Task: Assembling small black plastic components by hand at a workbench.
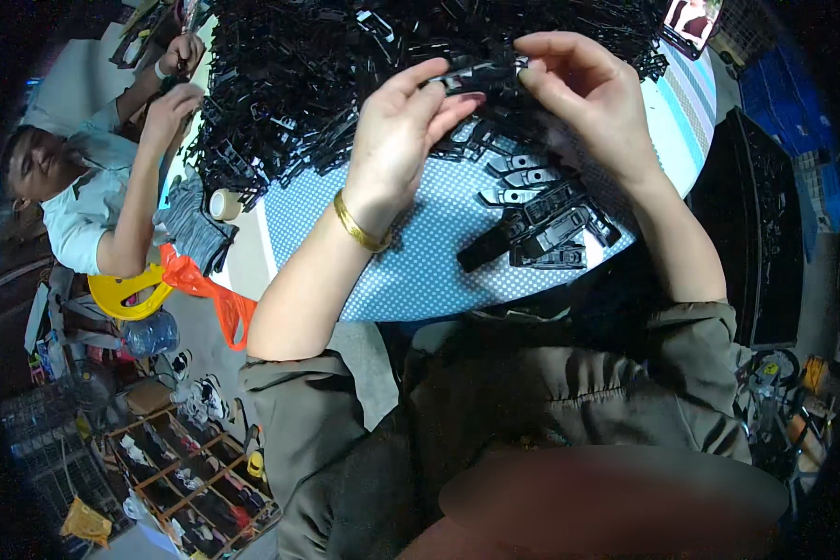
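Over the pile's near edge, both hands meet at a slim black plastic part [483,77] with small shiny spots. My left hand [392,135], a gold bracelet at its wrist, grips the part's left end between thumb and fingers. My right hand [607,107] pinches the right end with thumb and forefinger. What exactly the part is, I cannot make out. Below the hands, a small stack of similar long black pieces [546,229] lies on the blue dotted tablecloth [411,275]. Several grey-white pieces [523,177] sit at the top of that stack.
A large heap of black plastic parts [289,84] covers the table's far side. At left, a co-worker [93,201] handles something there. A tape roll [223,204], grey cloth [196,224] and red plastic bag [210,289] are near the left edge. A phone [691,23] stands far right.
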`<state>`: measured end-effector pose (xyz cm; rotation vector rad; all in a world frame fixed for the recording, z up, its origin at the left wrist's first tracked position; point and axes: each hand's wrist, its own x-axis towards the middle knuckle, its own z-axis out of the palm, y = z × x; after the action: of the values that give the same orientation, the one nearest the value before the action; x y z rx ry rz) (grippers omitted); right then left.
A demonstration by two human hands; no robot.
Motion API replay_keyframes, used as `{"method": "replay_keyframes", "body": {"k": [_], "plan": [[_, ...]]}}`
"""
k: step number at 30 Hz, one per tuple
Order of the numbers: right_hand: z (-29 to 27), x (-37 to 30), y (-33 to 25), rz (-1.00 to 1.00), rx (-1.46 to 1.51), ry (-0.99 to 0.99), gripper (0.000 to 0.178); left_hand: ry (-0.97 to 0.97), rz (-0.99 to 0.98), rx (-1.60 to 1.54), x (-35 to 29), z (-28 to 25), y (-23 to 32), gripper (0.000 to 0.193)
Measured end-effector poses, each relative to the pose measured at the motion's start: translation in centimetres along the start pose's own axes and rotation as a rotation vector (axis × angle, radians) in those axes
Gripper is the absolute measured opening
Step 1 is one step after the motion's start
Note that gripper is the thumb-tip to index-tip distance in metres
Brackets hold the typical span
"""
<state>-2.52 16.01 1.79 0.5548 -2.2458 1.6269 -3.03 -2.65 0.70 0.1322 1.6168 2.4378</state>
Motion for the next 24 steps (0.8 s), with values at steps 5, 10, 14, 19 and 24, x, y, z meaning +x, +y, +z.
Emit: {"method": "replay_keyframes", "body": {"k": [5, 10, 14, 19, 24], "plan": [[0.1, -0.3, -0.1, -0.01, -0.099, -0.068, 0.023, -0.077, 0.06, 0.125, -0.5, 0.6, -0.2, 0.033], [0.5, -0.4, -0.4, 0.037, -0.133, -0.072, 0.022, -0.118, 0.129, 0.25, -0.6, 0.4, -0.6, 0.033], [0.4, -0.5, -0.7, 0.037, -0.126, -0.041, 0.02, -0.113, 0.141, 0.207, -1.1, 0.8, -0.6, 0.032], [0.2, -0.4, -0.4, 0.03, -0.103, -0.049, 0.02, -0.085, 0.12, 0.169, -1.0, 0.7, -0.9, 0.032], [0.0, -0.3, -0.4, 0.049, -0.046, -0.048, 0.02, -0.084, 0.116, 0.158, -1.0, 0.9, -0.7, 0.031]]}}
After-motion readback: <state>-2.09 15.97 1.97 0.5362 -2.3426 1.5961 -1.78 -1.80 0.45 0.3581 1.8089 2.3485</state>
